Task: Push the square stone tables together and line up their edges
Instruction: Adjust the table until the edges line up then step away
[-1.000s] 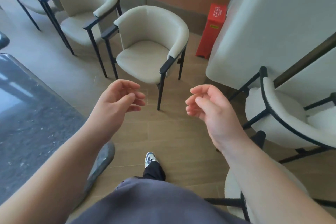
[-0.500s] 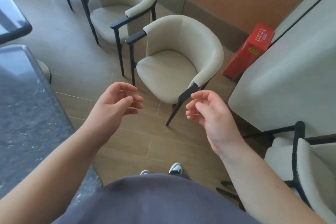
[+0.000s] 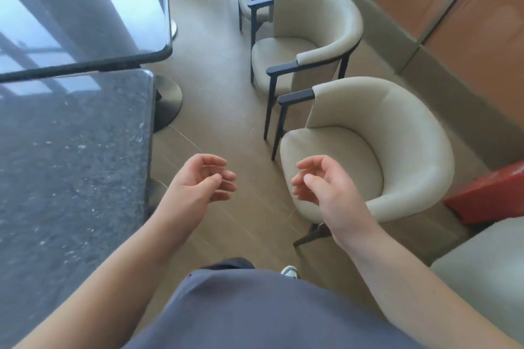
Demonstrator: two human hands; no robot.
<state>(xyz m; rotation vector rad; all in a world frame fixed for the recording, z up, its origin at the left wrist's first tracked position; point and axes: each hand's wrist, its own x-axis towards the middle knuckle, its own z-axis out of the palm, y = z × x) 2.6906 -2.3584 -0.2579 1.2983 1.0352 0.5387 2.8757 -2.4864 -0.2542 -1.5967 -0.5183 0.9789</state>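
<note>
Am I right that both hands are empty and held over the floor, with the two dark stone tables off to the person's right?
Not quite: the near stone table and the far stone table lie on the person's left, as the head view shows. The rest holds: the left hand and right hand hang empty over the floor, fingers loosely curled.
</note>
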